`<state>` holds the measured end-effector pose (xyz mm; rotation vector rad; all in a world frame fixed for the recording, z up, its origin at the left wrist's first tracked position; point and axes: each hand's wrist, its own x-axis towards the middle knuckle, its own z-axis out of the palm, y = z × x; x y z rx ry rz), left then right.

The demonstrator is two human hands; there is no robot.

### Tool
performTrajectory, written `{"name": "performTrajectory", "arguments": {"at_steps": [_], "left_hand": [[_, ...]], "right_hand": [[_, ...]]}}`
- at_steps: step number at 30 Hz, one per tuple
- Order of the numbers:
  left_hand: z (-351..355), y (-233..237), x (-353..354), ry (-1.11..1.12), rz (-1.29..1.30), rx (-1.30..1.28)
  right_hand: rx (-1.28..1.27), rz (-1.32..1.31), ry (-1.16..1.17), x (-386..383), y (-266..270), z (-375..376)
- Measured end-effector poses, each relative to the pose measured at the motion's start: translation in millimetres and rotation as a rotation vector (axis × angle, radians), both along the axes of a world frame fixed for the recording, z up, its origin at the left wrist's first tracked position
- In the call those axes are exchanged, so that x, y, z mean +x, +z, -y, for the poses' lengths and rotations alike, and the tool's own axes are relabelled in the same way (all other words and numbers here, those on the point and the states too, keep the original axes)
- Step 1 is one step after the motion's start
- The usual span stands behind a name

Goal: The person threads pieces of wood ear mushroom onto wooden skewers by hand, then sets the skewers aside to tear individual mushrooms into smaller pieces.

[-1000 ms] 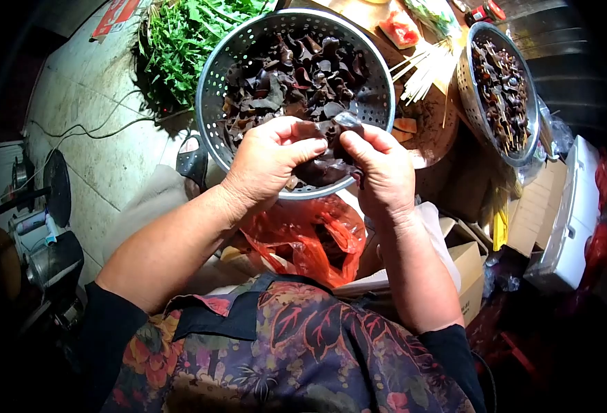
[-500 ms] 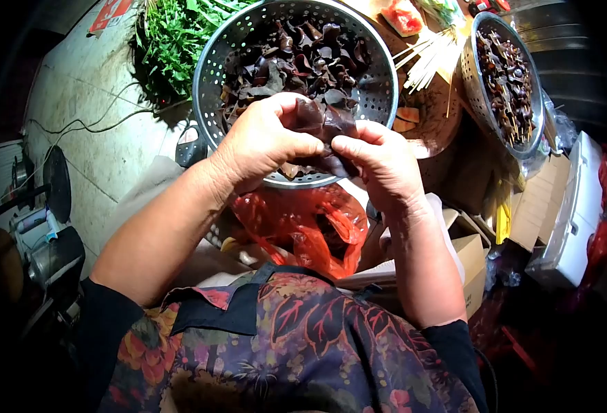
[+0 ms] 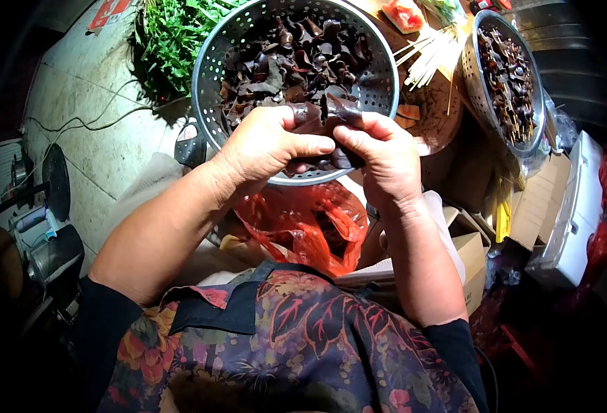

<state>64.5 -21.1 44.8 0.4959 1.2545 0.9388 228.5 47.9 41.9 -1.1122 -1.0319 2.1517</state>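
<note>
A large metal colander [image 3: 380, 96] holds a heap of dark brown, curled wood ear pieces [image 3: 317, 55]. Over its near side, my left hand [image 3: 265, 141] pinches a glossy dark wood ear piece [image 3: 307, 115] between thumb and fingers. My right hand [image 3: 386, 155] grips dark wood ear right beside it, the two thumbs close together. Whether both hands hold one piece or two touching pieces cannot be made out. Below the colander's near rim lies a red plastic bag [image 3: 303, 227].
Leafy greens [image 3: 173, 48] lie at the back left. Pale sticks [image 3: 431, 58] rest right of the colander, near a second colander [image 3: 477, 89] of skewered dark pieces. A white foam box [image 3: 568, 213] and cardboard [image 3: 541, 199] stand at the right; cables cross the tiled floor.
The wood ear between my hands has changed shape, with a gap now showing at its top. My left hand has shifted slightly down and my right fingers have moved a little.
</note>
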Motion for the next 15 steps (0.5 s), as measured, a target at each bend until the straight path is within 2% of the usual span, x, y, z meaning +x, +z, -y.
{"name": "performTrajectory", "arguments": {"at_steps": [2, 6, 10, 12, 14, 15], "left_hand": [[1, -1, 2, 0.083, 0.127, -0.012], [2, -5, 3, 0.204, 0.174, -0.027], [1, -3, -4, 0.186, 0.095, -0.023], [1, -6, -6, 0.198, 0.059, -0.029], [1, -6, -6, 0.307, -0.003, -0.011], [1, -6, -10, 0.258, -0.005, -0.029]], "right_hand": [[-0.061, -0.068, -0.028, 0, 0, -1], [-0.001, -0.024, -0.143, 1, -5, -6], [0.032, -0.006, -0.165, 5, -4, -11], [-0.001, -0.086, -0.225, 3, 2, -13], [0.047, -0.087, -0.261, 4, 1, -17], [0.064, -0.090, -0.221, 4, 1, -18]]}}
